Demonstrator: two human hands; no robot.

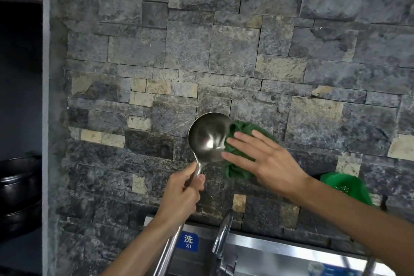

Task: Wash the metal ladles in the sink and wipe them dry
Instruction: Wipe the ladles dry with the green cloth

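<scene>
In the middle of the frame, the left hand (182,195) is wrapped tight around the handle of a shiny round metal ladle (208,138), holding it up in front of the grey stone wall (201,51). The right hand (264,159) has its fingers spread flat, pressing a crumpled green cloth (238,139) onto the right edge of the ladle's bowl. This looks like the wiping-dry step. Next, I think the cloth needs to rub all around the bowl, inside and out, then down the handle. At the bottom of the frame are the steel sink (280,251) and its tap (221,235).
</scene>
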